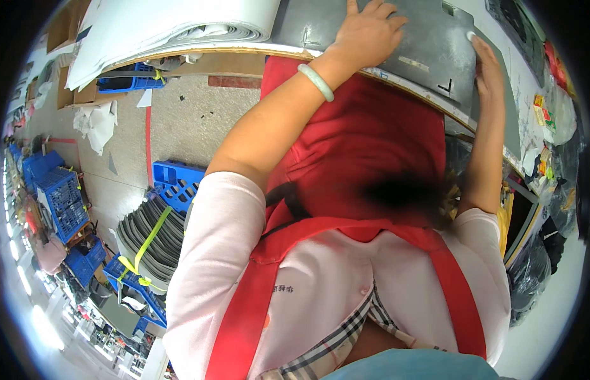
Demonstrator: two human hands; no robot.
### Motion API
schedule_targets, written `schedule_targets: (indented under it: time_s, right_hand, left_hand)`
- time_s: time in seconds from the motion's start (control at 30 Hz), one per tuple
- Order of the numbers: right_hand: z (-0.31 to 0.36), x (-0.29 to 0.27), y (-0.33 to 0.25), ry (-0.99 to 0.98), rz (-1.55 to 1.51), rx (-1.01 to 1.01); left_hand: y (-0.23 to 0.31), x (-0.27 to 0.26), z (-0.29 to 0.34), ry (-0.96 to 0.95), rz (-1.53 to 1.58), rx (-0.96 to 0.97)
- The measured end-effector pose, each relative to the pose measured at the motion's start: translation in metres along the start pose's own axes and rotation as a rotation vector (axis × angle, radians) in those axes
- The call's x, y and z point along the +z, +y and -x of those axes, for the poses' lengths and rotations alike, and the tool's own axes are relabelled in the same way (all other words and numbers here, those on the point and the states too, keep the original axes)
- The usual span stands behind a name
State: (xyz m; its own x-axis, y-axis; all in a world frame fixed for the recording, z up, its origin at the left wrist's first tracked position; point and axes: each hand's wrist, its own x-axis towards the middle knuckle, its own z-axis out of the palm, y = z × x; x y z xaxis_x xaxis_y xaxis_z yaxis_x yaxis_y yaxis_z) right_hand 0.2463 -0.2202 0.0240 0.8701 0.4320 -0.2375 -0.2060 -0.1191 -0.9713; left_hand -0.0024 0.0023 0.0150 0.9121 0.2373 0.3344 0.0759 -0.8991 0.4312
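Observation:
My left hand (pixel 372 30) lies palm down with its fingers spread on a dark grey sheet (pixel 428 47), at the sheet's middle. A pale green bangle (pixel 316 83) circles the left wrist. Beside the sheet's right edge is my right hand (pixel 489 71), its fingers drawn together. A small white thing (pixel 471 36) shows at its fingertips; what it is I cannot make out. The dark sheet has pale scuffs, a rectangular cutout near its far edge and a black corner mark at its near right. Under it, a lighter grey sheet (pixel 510 120) sticks out to the right.
A thick roll of white sheet material (pixel 181 31) covers the table's left part. The table edge (pixel 396 81) runs close to my red apron. On the left floor stand blue crates (pixel 178 177) and a strapped stack of grey sheets (pixel 149 240). Plastic bags (pixel 529 278) lie at the right.

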Motion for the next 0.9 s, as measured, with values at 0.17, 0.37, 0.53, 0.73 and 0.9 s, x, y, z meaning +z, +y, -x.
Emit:
schedule_targets:
  time_s: [0.17,0.37,0.53,0.73,0.9]
  right_hand:
    - [0.032,0.036,0.007,-0.185,0.28,-0.126]
    - [0.054,-0.024,-0.032,-0.249,0.036,-0.467]
    - [0.04,-0.033,-0.066,-0.095,-0.012,-0.481]
    - [0.033,-0.04,-0.062,-0.187,-0.291,-0.446]
    - [0.027,-0.036,-0.045,-0.08,-0.322,-0.367]
  left_hand:
    - [-0.002,0.003,0.007,0.197,0.043,0.157]
    - [0.091,-0.022,0.085,0.165,0.383,0.476]
    - [0.079,0.002,0.096,-0.029,0.139,0.31]
    - [0.036,-0.022,0.061,-0.187,-0.003,0.0]
    - [0.008,-0.023,0.049,-0.038,0.162,0.124]
